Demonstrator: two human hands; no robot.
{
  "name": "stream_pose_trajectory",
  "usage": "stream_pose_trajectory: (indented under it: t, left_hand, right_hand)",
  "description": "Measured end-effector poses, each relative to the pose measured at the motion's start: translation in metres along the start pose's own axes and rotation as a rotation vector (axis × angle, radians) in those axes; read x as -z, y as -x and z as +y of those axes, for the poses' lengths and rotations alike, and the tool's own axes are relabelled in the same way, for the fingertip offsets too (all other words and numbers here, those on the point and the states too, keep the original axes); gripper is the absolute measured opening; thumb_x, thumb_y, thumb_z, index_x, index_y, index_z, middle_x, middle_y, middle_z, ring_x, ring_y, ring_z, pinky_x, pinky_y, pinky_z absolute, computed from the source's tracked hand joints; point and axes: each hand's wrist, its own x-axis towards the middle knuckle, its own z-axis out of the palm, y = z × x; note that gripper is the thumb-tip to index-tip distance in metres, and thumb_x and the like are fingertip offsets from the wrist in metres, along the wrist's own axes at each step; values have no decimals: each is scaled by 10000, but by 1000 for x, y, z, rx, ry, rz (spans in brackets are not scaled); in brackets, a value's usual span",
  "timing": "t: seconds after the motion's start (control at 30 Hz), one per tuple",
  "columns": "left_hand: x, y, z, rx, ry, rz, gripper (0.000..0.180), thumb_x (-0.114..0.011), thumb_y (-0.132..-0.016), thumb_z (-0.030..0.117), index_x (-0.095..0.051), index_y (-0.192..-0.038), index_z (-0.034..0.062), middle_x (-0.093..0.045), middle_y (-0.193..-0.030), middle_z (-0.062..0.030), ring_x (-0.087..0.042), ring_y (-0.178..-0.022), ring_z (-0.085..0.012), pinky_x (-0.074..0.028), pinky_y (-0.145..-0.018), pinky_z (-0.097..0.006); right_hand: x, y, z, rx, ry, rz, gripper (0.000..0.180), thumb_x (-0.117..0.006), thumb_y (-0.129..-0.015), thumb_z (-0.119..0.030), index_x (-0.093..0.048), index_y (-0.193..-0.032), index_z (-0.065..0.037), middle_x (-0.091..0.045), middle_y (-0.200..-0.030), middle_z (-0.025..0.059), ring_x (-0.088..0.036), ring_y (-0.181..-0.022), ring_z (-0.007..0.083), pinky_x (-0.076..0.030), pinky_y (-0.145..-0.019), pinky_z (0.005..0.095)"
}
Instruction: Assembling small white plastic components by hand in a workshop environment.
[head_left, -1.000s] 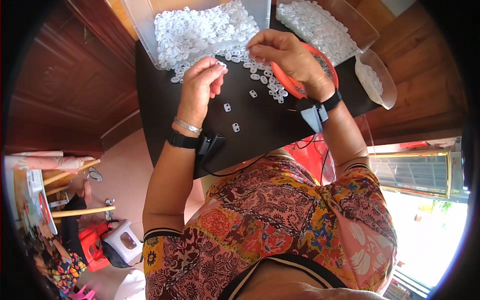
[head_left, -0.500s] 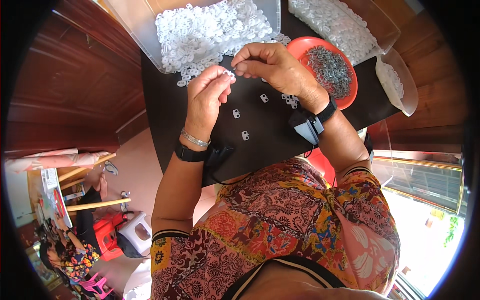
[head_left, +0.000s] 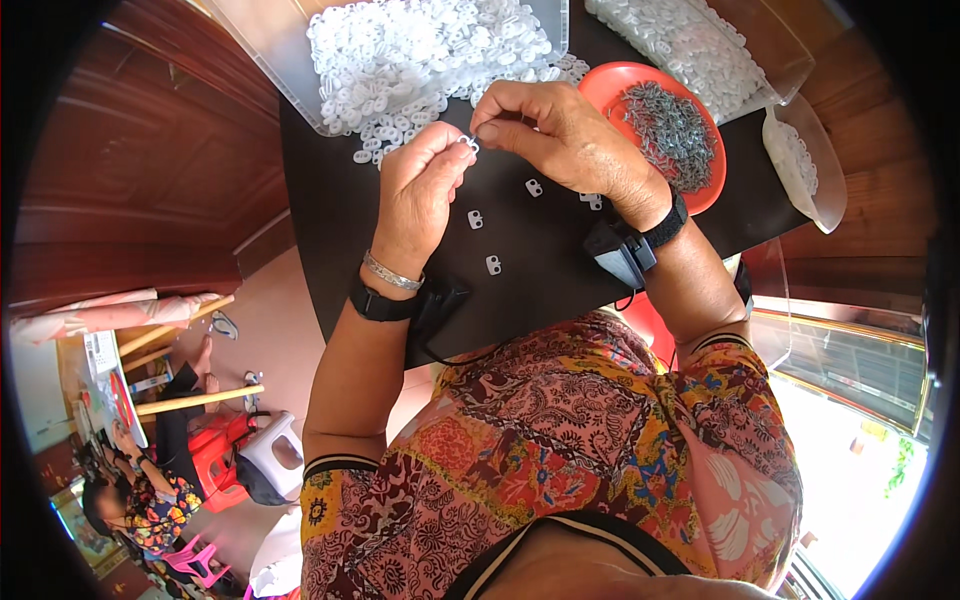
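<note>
My left hand (head_left: 422, 195) is closed, its thumb and forefinger pinching a small white two-holed plastic piece (head_left: 468, 144). Right up against that piece are the fingertips of my right hand (head_left: 575, 135), also pinched. Whatever they hold is too small to make out. Below the hands, a few white two-holed pieces (head_left: 475, 219) lie apart on the black tabletop (head_left: 400, 290), and a small group (head_left: 592, 201) of them is partly covered by my right wrist. Beside my right hand, an orange plate (head_left: 598, 86) carries a heap of small grey metal screws (head_left: 665, 130).
White oval pieces (head_left: 385, 60) spill from a clear plastic box (head_left: 290, 75) at the far left. Another clear container (head_left: 795, 75) of white pieces stands far right, near a scoop-shaped tub (head_left: 828, 190). At lower left, another person (head_left: 160, 510) sits by stools (head_left: 270, 455).
The right fingertips have come down slightly against the white piece in my left hand. The whole view has shifted a little; the loose pieces on the table lie as before.
</note>
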Motion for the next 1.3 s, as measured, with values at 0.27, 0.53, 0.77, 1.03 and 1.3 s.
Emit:
stream_pose_trajectory:
  t: [0.27, 0.53, 0.77, 1.03, 1.3]
  left_hand:
    - [-1, 0, -1, -35, -74, 6, 154, -532, -842, 120, -557, -770, -14, -488, -620, 19, -395, -546, -38, -329, -490, -199]
    - [-3, 1, -7, -71, -87, 46, 169, -520, -831, 123, -547, -751, -23, -464, -592, 7, -399, -556, -56, -341, -510, -219]
    - [-5, 1, -6, -27, -67, 69, 193, -519, -827, 142, -555, -730, -21, -473, -578, 1, -412, -538, -62, -336, -492, -220]
    - [3, -2, -10, 42, 143, 135, 177, -526, -843, 161, -567, -717, 44, -483, -555, 15, -406, -449, -51, -269, -411, -189]
    - [27, -16, -22, 36, 394, 295, 141, -523, -833, 144, -555, -753, 33, -494, -560, -6, -423, -425, -83, -276, -376, -208]
  right_hand:
    - [-2, 2, 2, 46, 75, 11, 100, -588, -821, -137, -615, -883, -63, -640, -737, 93, -624, -669, 236, -473, -616, 324]
    - [-4, 1, 0, 3, 92, -31, 80, -575, -839, -83, -602, -870, -15, -599, -714, 50, -557, -674, 115, -446, -621, 260]
    - [-6, 1, 2, 57, 139, -10, 84, -588, -827, -93, -617, -863, -22, -616, -699, 59, -585, -651, 131, -456, -605, 271]
    - [-5, 3, 0, 6, 133, 41, 203, -601, -837, -113, -632, -1008, -9, -636, -739, 61, -579, -681, 103, -468, -620, 248]
    - [13, -4, 6, -55, 237, 255, 171, -588, -845, -100, -639, -972, 2, -644, -763, 65, -584, -714, 104, -472, -665, 254]
